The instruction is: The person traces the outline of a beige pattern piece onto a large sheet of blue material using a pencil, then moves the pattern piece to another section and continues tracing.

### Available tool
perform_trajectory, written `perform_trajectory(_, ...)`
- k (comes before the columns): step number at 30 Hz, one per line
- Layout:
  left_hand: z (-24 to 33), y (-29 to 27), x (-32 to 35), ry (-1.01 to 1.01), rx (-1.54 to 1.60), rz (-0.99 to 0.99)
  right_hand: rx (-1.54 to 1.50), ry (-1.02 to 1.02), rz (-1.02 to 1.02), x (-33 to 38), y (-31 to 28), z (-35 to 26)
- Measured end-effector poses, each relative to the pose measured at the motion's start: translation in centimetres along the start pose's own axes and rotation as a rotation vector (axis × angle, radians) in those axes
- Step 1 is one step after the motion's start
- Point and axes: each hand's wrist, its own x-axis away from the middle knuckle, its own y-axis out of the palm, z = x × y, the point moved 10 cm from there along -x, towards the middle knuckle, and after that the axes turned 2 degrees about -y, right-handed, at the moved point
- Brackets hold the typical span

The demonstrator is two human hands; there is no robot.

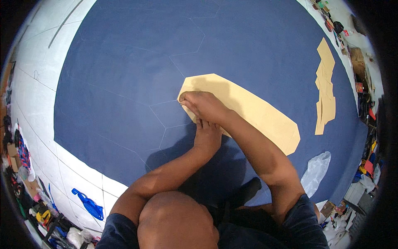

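Observation:
A long tan card pattern piece (253,110) with angled ends lies on a large dark blue cloth (120,66). My right hand (203,106) is closed in a pinch over the piece's left end, its fingertips at the edge; whatever they pinch is too small or hidden to make out. Just below it, my left hand (208,136) rests with its fingers stretched onto the lower edge of the piece, the tips partly covered by my right hand. Thin pale lines forming angular outlines run over the cloth, some meeting the piece's left end.
Several narrow tan card pieces (326,89) lie overlapped on the cloth at the right. Nearer me is a clear plastic bag (316,174). A blue plastic bag (88,204) sits on the white lined surface (37,103) at the lower left. Mixed clutter lines both sides.

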Motion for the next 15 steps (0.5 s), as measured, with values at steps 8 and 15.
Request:
perform_trajectory(8, 0.2, -0.9, -0.5, 0.053, -0.098, 0.049, -0.055, 0.028, 0.116, -1.3, 0.3, 0.6)
perform_trajectory(15, -0.3, -0.7, -1.7, -0.021, -0.067, -0.140, -0.263, 0.258, 0.441, 0.0, -4.3, 3.9)
